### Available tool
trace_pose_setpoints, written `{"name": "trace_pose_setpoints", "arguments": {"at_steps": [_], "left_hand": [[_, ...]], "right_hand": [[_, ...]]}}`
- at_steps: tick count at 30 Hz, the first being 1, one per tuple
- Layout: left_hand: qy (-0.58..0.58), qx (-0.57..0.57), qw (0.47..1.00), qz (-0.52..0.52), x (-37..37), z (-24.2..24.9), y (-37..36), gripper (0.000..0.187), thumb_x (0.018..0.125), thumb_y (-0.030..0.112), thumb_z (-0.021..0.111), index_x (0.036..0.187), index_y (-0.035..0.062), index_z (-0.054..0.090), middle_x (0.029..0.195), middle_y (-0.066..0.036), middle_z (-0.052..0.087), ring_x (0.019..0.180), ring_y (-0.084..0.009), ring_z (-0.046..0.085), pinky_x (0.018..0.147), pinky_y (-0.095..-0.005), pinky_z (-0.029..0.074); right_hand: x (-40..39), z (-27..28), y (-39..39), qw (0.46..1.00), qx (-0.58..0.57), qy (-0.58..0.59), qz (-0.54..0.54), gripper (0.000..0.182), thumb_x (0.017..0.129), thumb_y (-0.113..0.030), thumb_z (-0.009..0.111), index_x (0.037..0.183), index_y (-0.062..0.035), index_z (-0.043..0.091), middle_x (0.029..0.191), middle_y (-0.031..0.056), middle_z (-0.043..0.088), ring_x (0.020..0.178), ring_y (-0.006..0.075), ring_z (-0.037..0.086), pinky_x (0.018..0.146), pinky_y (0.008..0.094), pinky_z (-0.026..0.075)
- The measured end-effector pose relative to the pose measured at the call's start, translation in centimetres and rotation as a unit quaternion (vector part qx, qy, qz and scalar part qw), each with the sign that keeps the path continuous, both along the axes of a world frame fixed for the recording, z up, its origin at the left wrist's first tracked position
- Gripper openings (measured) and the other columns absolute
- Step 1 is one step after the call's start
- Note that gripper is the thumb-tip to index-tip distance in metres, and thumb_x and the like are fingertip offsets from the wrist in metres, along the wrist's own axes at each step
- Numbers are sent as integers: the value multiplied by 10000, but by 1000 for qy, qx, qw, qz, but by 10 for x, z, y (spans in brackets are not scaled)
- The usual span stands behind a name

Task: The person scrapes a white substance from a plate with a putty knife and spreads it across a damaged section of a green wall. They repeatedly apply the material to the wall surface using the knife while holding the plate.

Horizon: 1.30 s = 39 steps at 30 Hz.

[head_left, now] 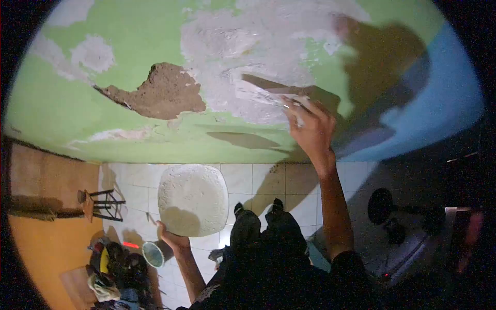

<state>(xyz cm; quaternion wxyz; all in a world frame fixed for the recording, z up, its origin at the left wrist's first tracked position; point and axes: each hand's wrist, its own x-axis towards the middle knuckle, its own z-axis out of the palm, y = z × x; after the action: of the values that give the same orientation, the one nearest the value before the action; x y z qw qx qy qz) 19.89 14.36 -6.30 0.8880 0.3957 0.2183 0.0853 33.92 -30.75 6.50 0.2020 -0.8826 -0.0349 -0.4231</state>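
My right hand [312, 124] is closed round the handle of a putty knife [261, 95], whose wide blade lies against the white-plastered patch [222, 46] on the green wall [129, 31]. My left hand [173, 238] grips the lower left edge of a pale, rounded-square board [194, 199], held out over the floor. White material coats the board's face. Left of the plastered patch, a brown bare area [170, 93] shows where the wall's surface is broken away.
A bucket [154, 254] stands on the tiled floor [268, 178] beside a pile of items [116, 268]. At left is a small stool [103, 205]. A dark stand with a round base [381, 205] is on the right. My feet are below the wall.
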Motion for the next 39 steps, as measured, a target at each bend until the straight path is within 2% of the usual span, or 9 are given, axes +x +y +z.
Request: {"name": "trace_pose_setpoints", "arguments": {"at_steps": [2, 5, 12, 18, 20, 27, 31, 37, 39], "left_hand": [[13, 24, 1000, 5, 2, 4, -4, 556, 979, 470, 393, 1245, 4, 536, 1183, -159, 601, 1098, -325, 566, 972, -469, 435], [33, 30, 999, 6, -3, 4, -1, 559, 979, 479, 396, 1245, 7, 536, 1192, -149, 599, 1110, -313, 561, 976, -462, 431], [24, 10, 1000, 5, -14, -24, 10, 551, 966, 466, 416, 1232, 0, 541, 1205, -162, 592, 1118, -320, 560, 975, -470, 434], [10, 94, 996, 4, -11, -35, 9, 545, 967, 456, 401, 1226, -2, 541, 1175, -153, 600, 1091, -319, 566, 954, -468, 442], [11, 16, 1000, 3, -13, -32, 4, 576, 997, 502, 342, 1213, 9, 548, 1142, -149, 607, 1056, -312, 574, 943, -481, 455], [24, 20, 999, 10, -4, -25, -7, 541, 1003, 475, 345, 1191, 15, 558, 1123, -132, 609, 1036, -293, 576, 914, -445, 460], [36, 45, 998, 15, -1, -25, -4, 561, 1004, 496, 335, 1189, 16, 559, 1111, -126, 608, 1027, -288, 576, 905, -442, 465], [24, 39, 999, 21, -8, -31, 1, 553, 1003, 488, 349, 1192, 11, 558, 1109, -138, 612, 1033, -306, 573, 918, -451, 461], [27, 33, 999, 12, -11, -31, 2, 555, 1002, 488, 353, 1194, 9, 556, 1110, -141, 611, 1037, -310, 571, 923, -454, 458]], "right_hand": [[18, -2, 2, 998, -14, -18, 55, 419, 705, -61, 702, 1095, -215, 713, 947, 19, 667, 796, 246, 645, 678, 379, 526], [2, -5, -10, 999, 0, 13, -45, 401, 714, -75, 710, 1093, -203, 713, 940, 30, 676, 805, 250, 652, 688, 373, 530], [-21, -20, 1, 997, 75, -16, -32, 427, 702, -43, 745, 1101, -193, 718, 936, 54, 694, 840, 244, 668, 716, 332, 532], [-4, -42, 2, 996, 62, -12, -61, 420, 696, -49, 753, 1096, -174, 718, 950, 74, 702, 833, 258, 682, 723, 344, 535], [-22, -59, -9, 990, 109, 0, -94, 394, 732, -115, 715, 1110, -230, 710, 972, 35, 700, 837, 248, 657, 744, 415, 511], [-18, -50, 14, 990, 128, -49, -42, 389, 739, -105, 725, 1108, -225, 711, 950, 51, 701, 853, 248, 665, 717, 378, 523], [-5, -65, 8, 991, 98, -61, -64, 377, 748, -120, 744, 1117, -190, 708, 962, 70, 702, 852, 275, 670, 733, 368, 540], [-29, -95, 8, 956, 283, -53, -59, 366, 746, -88, 761, 1108, -118, 712, 952, 112, 705, 841, 257, 682, 749, 352, 537], [-25, -84, 14, 963, 254, -69, -49, 363, 745, -86, 763, 1104, -107, 711, 955, 109, 705, 844, 251, 682, 747, 352, 536]]}}
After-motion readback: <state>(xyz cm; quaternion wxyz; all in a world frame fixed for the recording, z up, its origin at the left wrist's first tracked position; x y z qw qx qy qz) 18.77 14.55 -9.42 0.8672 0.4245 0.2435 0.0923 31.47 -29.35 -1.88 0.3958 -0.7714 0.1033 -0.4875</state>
